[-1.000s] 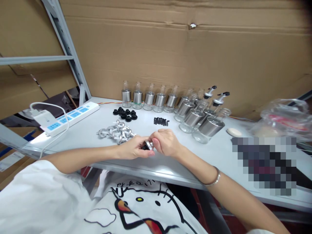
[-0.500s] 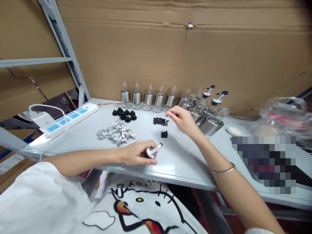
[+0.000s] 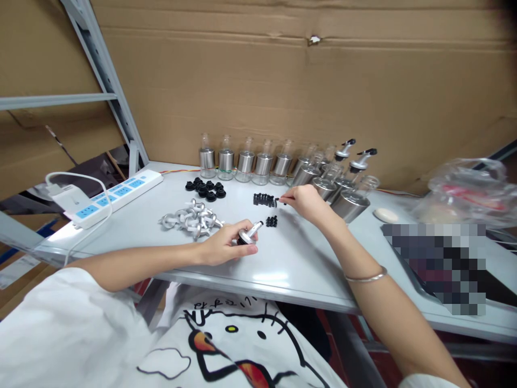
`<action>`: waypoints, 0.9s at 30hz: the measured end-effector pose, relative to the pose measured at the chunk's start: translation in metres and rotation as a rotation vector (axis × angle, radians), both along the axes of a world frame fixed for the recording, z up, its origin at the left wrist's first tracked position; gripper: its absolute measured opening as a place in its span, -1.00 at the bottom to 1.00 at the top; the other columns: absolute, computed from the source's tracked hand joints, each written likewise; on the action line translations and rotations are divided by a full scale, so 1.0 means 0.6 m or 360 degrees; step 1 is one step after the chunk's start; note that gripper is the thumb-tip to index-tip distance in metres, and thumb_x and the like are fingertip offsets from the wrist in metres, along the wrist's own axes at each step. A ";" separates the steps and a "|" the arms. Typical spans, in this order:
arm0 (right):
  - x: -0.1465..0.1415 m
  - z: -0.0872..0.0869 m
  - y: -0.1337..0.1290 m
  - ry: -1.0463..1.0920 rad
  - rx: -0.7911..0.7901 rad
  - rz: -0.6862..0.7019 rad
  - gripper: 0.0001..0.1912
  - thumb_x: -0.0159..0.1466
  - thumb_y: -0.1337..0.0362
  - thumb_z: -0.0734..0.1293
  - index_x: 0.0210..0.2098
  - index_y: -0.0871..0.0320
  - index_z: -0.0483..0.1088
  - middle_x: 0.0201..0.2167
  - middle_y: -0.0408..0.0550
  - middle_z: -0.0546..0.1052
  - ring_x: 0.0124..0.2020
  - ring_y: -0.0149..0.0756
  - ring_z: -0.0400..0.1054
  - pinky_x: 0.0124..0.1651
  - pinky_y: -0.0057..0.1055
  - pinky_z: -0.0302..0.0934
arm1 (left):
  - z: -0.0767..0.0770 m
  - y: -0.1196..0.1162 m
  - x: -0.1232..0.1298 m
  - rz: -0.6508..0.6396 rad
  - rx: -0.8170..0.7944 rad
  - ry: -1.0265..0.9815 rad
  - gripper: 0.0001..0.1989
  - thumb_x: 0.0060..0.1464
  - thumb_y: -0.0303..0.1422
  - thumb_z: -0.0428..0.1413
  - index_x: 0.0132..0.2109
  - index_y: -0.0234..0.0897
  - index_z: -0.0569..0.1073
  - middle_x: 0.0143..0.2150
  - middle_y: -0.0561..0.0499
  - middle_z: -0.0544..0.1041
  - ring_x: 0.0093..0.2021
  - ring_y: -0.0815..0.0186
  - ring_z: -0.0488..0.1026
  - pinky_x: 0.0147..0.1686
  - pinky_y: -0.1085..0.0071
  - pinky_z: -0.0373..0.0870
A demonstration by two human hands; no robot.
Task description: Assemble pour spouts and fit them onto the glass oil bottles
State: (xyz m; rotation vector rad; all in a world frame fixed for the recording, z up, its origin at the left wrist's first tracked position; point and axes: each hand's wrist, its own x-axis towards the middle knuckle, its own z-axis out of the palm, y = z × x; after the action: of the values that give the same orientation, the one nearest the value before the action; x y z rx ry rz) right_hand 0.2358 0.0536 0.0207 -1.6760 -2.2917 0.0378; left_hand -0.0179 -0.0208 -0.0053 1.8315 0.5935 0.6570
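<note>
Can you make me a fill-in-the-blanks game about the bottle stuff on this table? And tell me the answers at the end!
1. The silver spout is held in the person's ____ hand.
2. The round stoppers behind the pile of silver parts are coloured ____.
3. The white power strip has panels coloured ____.
4. Behind the glass bottles stands a big brown sheet of ____.

Missing words: left; black; blue; cardboard.
</note>
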 end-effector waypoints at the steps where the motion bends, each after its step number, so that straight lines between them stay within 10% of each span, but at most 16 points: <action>1: -0.006 -0.002 0.000 -0.0115 0.0009 -0.0122 -0.75 0.30 0.27 0.28 -0.31 0.28 0.57 -0.36 0.10 0.58 -0.26 -0.19 0.44 -0.21 -0.43 0.20 | 0.000 0.000 0.000 0.0002 0.0002 0.0006 -0.59 0.04 -0.01 0.10 -0.24 -0.30 0.27 -0.51 0.17 0.27 -0.62 0.51 0.21 -0.61 0.56 0.18; 7: -0.027 -0.025 0.004 -0.0336 -0.0102 -0.0408 -0.81 0.26 0.34 0.31 -0.29 0.32 0.55 -0.30 0.26 0.56 -0.21 -0.09 0.45 -0.19 -0.39 0.21 | 0.005 -0.002 0.001 0.0013 0.0126 0.0048 -0.66 0.05 -0.09 0.10 -0.27 -0.30 0.28 -0.48 0.16 0.26 -0.56 0.50 0.18 -0.57 0.57 0.13; 27: -0.015 -0.049 0.014 -0.0233 -0.0150 -0.0098 -0.56 0.24 0.56 0.15 0.03 0.22 0.46 -0.05 0.13 0.49 -0.01 -0.18 0.36 0.02 -0.46 0.14 | 0.006 -0.002 0.000 -0.0021 0.0165 0.0064 -0.65 0.05 -0.07 0.07 -0.25 -0.30 0.28 -0.49 0.15 0.27 -0.52 0.47 0.17 -0.52 0.55 0.11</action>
State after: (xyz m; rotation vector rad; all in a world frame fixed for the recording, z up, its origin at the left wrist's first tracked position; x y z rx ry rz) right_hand 0.2271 0.0620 -0.0087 -1.8528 -2.3757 0.0104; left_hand -0.0178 -0.0218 -0.0017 1.9474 0.5827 0.6544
